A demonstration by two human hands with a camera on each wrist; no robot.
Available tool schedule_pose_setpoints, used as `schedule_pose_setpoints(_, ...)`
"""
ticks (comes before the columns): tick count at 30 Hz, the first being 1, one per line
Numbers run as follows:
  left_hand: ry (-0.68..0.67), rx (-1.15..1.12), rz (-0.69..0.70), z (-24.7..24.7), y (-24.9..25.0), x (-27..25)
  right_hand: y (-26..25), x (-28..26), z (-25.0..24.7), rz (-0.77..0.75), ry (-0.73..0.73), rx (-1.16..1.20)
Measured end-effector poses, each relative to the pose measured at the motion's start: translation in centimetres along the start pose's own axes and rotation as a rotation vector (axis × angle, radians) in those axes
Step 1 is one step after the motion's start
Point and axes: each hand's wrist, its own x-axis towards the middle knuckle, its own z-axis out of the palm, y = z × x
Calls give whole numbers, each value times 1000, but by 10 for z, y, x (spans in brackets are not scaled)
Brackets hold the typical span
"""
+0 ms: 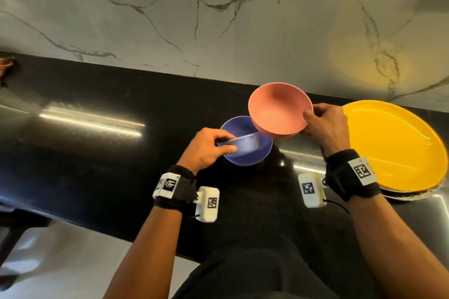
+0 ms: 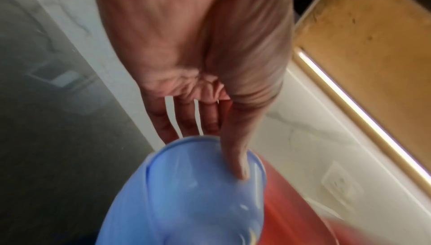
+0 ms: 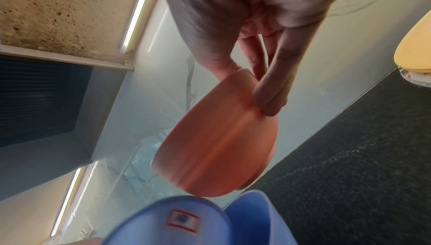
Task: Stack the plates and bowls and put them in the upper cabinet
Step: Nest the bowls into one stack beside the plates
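Observation:
My right hand (image 1: 308,122) grips a pink bowl (image 1: 279,109) by its right rim, thumb inside, and holds it tilted in the air above the counter. In the right wrist view that hand (image 3: 247,86) pinches the pink bowl (image 3: 210,147) over the blue ones. My left hand (image 1: 224,145) pinches the rim of a pale blue bowl (image 1: 240,143), which sits tilted inside a darker blue bowl (image 1: 245,156) on the counter. In the left wrist view my left hand's (image 2: 214,149) thumb lies inside the pale blue bowl (image 2: 186,203). The pink bowl overlaps the blue bowls' far right edge.
A large yellow plate (image 1: 388,143) lies at the right on another plate's rim (image 1: 413,198). The black counter (image 1: 97,153) runs left along a marble wall (image 1: 170,19). An upper cabinet's underside (image 2: 373,37) with a light strip shows overhead.

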Motion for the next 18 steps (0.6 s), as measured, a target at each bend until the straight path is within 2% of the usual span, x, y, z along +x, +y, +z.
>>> schedule_pose_setpoints(4,127,-133,49,-39,-3,-14,0,-1,1,-16,-11,-18)
schedule_pose_setpoints(7,268,-160,72,-66,-1,-22,-1,-8,12,-31,-105,-33)
schedule_pose_setpoints(9,345,-100,89,-78,3,-26,-3,-14,23,-22,-169,-53)
schedule_pose_setpoints(14,462,-33,141,-80,14,-25,-8,-28,49,-43,-315,-151)
schedule_pose_setpoints(18,462,-7,142,-69,13,-20,0,-32,63,-73,-315,-303)
